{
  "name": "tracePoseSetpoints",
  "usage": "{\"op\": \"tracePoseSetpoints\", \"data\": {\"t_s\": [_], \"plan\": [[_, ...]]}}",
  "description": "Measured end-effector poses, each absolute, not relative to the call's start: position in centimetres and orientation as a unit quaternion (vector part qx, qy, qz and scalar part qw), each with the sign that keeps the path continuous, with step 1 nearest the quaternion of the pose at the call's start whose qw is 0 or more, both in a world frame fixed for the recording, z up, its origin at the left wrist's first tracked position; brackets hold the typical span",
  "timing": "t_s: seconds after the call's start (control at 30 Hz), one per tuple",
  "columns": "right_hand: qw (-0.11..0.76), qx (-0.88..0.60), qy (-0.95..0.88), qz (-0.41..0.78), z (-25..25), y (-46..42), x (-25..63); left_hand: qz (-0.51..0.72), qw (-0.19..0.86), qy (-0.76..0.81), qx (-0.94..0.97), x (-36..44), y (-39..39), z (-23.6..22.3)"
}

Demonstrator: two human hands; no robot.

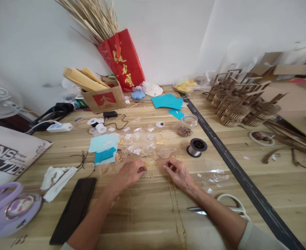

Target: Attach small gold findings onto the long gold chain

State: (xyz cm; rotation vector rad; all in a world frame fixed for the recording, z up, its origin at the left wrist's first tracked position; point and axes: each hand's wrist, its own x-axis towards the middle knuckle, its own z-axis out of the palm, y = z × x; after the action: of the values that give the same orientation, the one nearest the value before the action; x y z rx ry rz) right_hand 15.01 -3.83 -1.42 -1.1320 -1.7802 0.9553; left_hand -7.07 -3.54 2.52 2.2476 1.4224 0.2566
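Note:
My left hand point(132, 171) hovers low over the table with thumb and fingers pinched together; whatever is in the pinch is too small to make out. Just to its right, my right hand point(178, 172) is also closed, thumb against forefinger. A thin gold chain point(177, 208) with small beads runs from under the right hand's fingers toward the front edge in two strands. Small gold beads point(152, 176) lie loose between the hands. Beyond them are several little clear bags of gold and silver findings point(136, 151). White-handled scissors point(233, 205) lie partly beneath my right forearm.
A wire spool point(196, 147) and a jar of mixed beads point(185, 131) stand to the right. Blue cards point(104, 154) and a black phone point(73, 210) lie left. Small woven baskets point(236, 107) crowd the back right; a cardboard box point(106, 99) and red bag point(124, 62) stand behind.

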Motion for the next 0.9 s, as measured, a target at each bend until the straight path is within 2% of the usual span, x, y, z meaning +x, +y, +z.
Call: {"op": "tracePoseSetpoints", "data": {"t_s": [0.2, 0.47, 0.67, 0.9], "plan": [[0.394, -0.447, -0.706, 0.383, -1.3, -3.8, 15.0, 0.092, 0.227, 0.499, 0.831, -6.3, -3.9, 2.0], [0.420, -0.464, -0.667, 0.405, -1.6, -3.6, 15.1, 0.231, 0.228, 0.500, 0.803, -4.7, -3.8, 0.9], [0.434, -0.474, -0.645, 0.415, -1.6, -3.5, 15.1, 0.374, 0.244, 0.560, 0.697, -5.5, -2.9, 0.1], [0.459, -0.478, -0.595, 0.455, -1.4, -3.1, 15.2, 0.470, 0.278, 0.603, 0.581, -6.1, -2.4, -0.1]]}}
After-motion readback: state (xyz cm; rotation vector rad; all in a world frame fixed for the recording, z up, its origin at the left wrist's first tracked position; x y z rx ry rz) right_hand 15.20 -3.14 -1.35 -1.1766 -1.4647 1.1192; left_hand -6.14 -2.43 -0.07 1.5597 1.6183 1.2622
